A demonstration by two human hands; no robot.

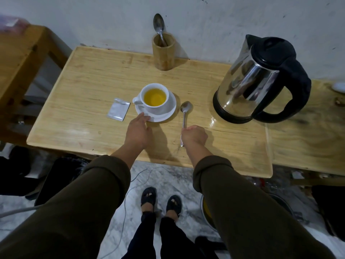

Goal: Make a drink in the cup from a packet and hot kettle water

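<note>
A white cup holding yellow liquid stands on a white saucer in the middle of the wooden table. My left hand rests with its fingertips touching the saucer's near rim. My right hand is closed on the handle of a metal spoon, whose bowl lies on the table just right of the saucer. A silver packet lies flat to the left of the cup. The steel kettle with a black handle stands at the right.
A bamboo holder with another spoon stands at the back against the wall. A second wooden surface adjoins on the right, and a wooden bench is at the left. Cables and a pot lie on the floor below.
</note>
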